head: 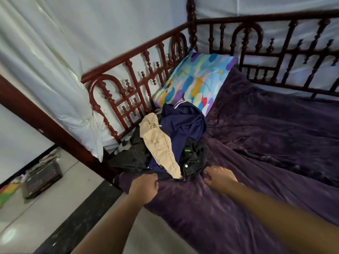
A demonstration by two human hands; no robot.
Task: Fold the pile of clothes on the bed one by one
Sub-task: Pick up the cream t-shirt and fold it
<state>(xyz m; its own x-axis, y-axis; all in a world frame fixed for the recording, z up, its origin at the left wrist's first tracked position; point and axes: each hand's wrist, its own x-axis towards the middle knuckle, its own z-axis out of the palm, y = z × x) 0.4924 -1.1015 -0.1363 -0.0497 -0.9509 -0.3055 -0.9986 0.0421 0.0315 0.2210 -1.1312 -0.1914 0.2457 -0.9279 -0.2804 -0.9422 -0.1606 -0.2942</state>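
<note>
Clothes pile [176,129]: heaped mid-frame on purple blanket [266,143], below patterned pillow [194,83], against bed rail [128,60]. Left grip [145,187]: curled at pile's near edge, grasp unclear. Right grip [218,177]: curled on blanket beside black jeans [192,158], grasp unclear.

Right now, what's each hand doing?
Left hand: curled at the clothes pile edge; grip cannot be told.
Right hand: curled on the purple blanket; grip cannot be told.
</note>
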